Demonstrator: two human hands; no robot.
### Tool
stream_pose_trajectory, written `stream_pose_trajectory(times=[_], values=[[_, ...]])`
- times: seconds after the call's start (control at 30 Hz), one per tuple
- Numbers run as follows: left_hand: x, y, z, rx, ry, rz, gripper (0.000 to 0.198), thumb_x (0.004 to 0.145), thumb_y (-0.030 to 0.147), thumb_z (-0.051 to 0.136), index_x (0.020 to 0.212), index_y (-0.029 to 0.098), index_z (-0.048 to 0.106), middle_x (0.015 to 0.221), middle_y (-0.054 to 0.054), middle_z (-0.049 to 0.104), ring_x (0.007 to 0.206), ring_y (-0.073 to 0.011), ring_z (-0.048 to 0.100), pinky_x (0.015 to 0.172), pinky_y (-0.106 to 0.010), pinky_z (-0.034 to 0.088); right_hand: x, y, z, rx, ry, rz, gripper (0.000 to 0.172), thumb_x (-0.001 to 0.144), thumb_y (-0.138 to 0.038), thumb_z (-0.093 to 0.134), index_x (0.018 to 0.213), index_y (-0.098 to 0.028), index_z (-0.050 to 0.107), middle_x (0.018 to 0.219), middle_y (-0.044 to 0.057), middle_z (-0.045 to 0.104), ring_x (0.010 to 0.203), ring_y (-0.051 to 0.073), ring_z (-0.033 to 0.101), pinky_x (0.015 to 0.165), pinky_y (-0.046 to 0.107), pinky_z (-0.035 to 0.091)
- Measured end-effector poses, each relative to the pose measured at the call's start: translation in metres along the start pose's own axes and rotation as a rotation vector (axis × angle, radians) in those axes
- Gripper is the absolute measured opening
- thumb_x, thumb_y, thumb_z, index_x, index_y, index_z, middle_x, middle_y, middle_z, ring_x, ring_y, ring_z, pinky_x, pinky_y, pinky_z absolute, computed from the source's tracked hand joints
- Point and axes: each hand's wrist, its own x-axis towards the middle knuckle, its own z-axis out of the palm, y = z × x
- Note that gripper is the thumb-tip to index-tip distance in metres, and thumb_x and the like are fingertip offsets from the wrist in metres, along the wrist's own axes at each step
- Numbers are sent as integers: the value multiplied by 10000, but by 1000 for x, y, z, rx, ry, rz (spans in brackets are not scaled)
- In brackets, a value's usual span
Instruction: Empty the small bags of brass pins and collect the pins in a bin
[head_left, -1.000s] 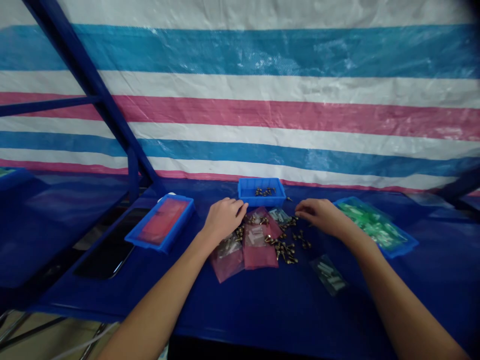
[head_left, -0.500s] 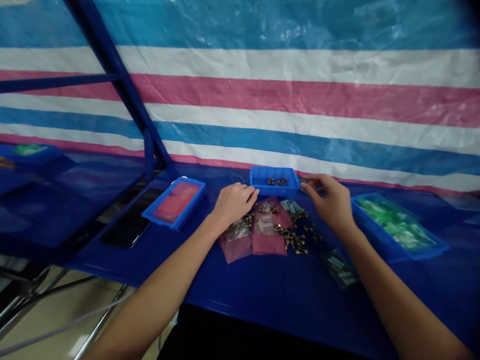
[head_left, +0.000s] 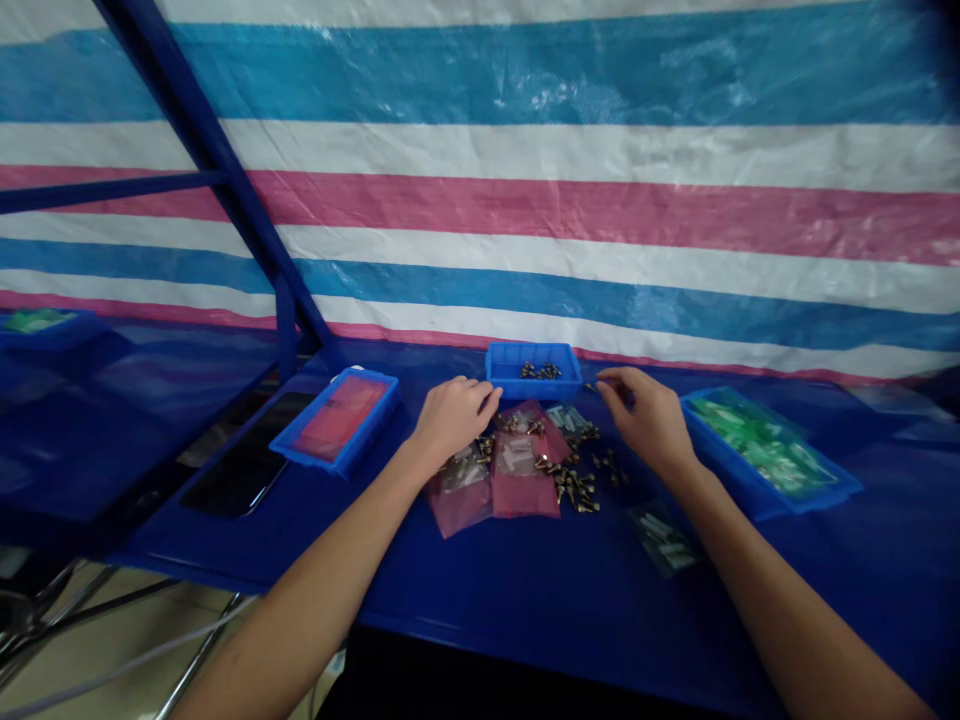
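My left hand [head_left: 452, 415] is loosely curved beside the left front corner of a small blue tray [head_left: 532, 388]; its thumb and fingers are apart, and nothing shows in them. Small brass-coloured screws [head_left: 541, 371] lie inside that tray. Right of the tray, my right hand [head_left: 646, 412] has its thumb and fingers bent with a gap between them. Its fingertips are close to a small dark screw [head_left: 589, 387] on the table. Between my forearms lie pink plastic bags [head_left: 525, 493] with pale plugs in them, and loose screws [head_left: 576, 490] are heaped at their right.
A blue tray of green packets [head_left: 765, 440] stands at the right. At the left are a blue tray of pink bags [head_left: 341, 415] and a black phone [head_left: 236, 475]. A clear bag of pale plugs [head_left: 664, 535] lies near my right forearm. Striped sheeting [head_left: 600, 210] hangs behind.
The view has shifted slightly, so the table things sit a little further left. My right fingertips have drawn slightly away from the tray's right end. My left hand stays by the tray corner.
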Motion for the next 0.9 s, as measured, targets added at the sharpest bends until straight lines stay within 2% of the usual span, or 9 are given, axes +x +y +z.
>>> stream_pose_trajectory(times=[0.07,0.17,0.27,0.43,0.57,0.7,0.9], values=[[0,0,1,11,6,-1,398,1000,359,356,824,187,669,788,-47,703,803,-201,621,621,-284,411,-3,-7,4,15,-135,-66,173,931,-292,522,986,-202,659,865,30,653,768,172,596,707,295,458],[0,-1,2,20,1,-3,401,1001,365,351,822,189,665,773,-51,696,797,-202,622,626,-289,410,-8,-26,11,10,-349,-213,213,947,-267,496,1072,-228,664,968,48,647,906,195,593,804,316,477],[-1,0,1,26,0,2,404,1001,362,347,824,188,666,767,-57,691,789,-200,620,637,-293,415,-12,-42,16,-53,-439,-292,247,940,-232,504,1132,-237,659,1002,67,618,957,212,562,844,340,482],[-1,2,0,14,8,16,403,1001,361,352,824,186,669,770,-49,693,790,-193,618,630,-284,409,-13,-45,20,-133,-421,-248,186,933,-256,525,1059,-186,643,1012,82,606,980,236,543,874,375,479],[-1,3,1,15,12,-2,408,999,367,353,824,183,673,760,-55,690,775,-196,619,619,-284,407,-12,-38,19,-83,-374,-246,144,927,-269,544,1018,-187,619,1037,72,601,993,231,536,880,370,471],[-1,5,0,15,24,-9,413,1000,366,350,830,181,677,758,-59,686,772,-195,620,622,-281,412,-12,-37,21,-32,-397,-278,142,941,-278,521,932,-195,636,965,57,606,919,212,538,858,362,458],[-1,8,-2,-4,20,12,405,998,366,356,817,187,671,740,-59,679,767,-198,613,624,-282,419,-14,-41,28,10,-391,-239,117,911,-257,558,877,-193,650,916,72,615,875,219,545,822,376,451]])
